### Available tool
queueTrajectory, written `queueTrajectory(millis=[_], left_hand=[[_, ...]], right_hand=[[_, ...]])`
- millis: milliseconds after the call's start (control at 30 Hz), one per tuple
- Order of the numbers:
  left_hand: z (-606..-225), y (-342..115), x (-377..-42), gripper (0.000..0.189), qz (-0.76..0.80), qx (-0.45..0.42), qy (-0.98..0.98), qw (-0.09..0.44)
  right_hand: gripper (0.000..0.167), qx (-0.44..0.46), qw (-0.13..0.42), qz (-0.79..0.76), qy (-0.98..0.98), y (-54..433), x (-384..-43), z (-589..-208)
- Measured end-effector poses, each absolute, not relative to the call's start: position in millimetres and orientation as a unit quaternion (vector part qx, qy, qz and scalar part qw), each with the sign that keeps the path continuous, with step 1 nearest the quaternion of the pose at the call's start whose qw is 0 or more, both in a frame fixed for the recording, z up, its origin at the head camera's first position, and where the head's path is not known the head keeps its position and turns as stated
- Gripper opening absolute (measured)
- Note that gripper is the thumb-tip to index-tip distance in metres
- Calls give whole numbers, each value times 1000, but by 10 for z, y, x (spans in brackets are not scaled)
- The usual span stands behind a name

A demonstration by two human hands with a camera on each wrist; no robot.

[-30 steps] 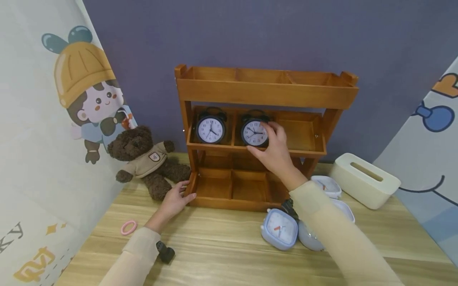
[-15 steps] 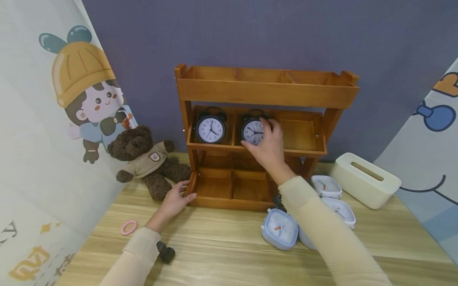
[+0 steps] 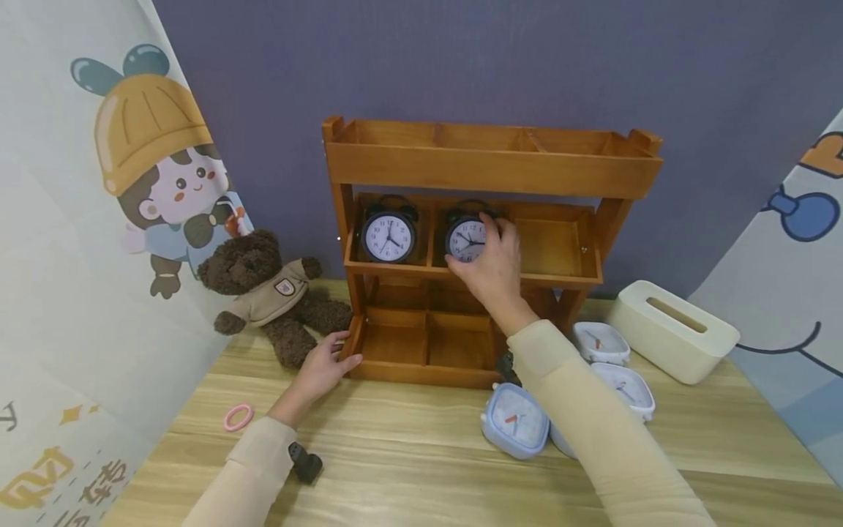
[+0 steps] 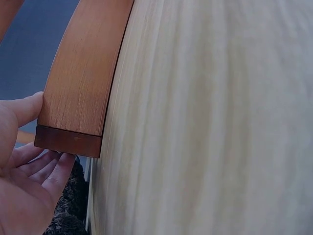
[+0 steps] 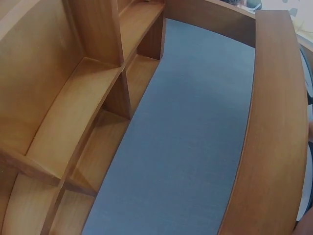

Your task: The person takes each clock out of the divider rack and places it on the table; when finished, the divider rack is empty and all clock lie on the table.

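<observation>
Right hand [image 3: 491, 272] had its grip on a black alarm clock [image 3: 464, 240], thumb at the lower edge of the dial and fingers at the upper right, covering part of the face. That clock stood upright in the middle compartment of the middle tier of a wooden rack [image 3: 490, 173], 3 tiers in all. A 2nd black clock [image 3: 388, 238] stood in the left compartment of the same tier, dial facing out, apart from both hands. Left hand [image 3: 324, 368] had a narrow grip on the lower left end of the rack, thumb on the front board, fingers round the end (clearest in the left wrist view; the right wrist view caught only slivers of its hand). A brown teddy bear [image 3: 276, 296] leaned just beside the left hand. Pink ring [image 3: 238, 418] lay on the surface [image 3: 395, 446], left of the left sleeve. Near the right sleeve: a blue clock [image 3: 516, 420] tilted back, 2 white clocks [image 3: 601, 342] [image 3: 626, 387], and another rounded item [image 3: 563, 443] mostly hidden by the sleeve. Cream tissue box [image 3: 675, 333] sat beyond the white clocks, far right.
</observation>
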State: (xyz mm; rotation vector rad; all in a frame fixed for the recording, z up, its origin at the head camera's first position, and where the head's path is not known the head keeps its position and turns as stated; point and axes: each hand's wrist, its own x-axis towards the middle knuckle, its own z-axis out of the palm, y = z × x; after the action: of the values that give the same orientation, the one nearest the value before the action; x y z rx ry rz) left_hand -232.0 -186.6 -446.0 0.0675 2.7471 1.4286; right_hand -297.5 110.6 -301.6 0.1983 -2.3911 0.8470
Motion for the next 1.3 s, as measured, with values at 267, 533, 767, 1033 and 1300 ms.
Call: queueTrajectory(millis=[267,533,767,1033,1300], left_hand=[[-4485,-1853,-2310,62,466,18,884,30],[-4500,-1846,-2299,62,467,16,884,28],[-4470,-1879,-2293,62,461,23,887,21],[-4464,-1883,-2319,62,466,26,884,23],[-4463,-1877,-2318,62,463,26,886,15]], right_hand=[[89,92,320,305,-892,1132,-2969,-3039],[87,127,378,324,-858,1213,-2990,-3055],[86,166,413,334,-831,1222,-2940,-3021],[84,208,420,341,-815,1216,-2740,-2961],[86,286,362,344,-818,1185,-2404,-2998]])
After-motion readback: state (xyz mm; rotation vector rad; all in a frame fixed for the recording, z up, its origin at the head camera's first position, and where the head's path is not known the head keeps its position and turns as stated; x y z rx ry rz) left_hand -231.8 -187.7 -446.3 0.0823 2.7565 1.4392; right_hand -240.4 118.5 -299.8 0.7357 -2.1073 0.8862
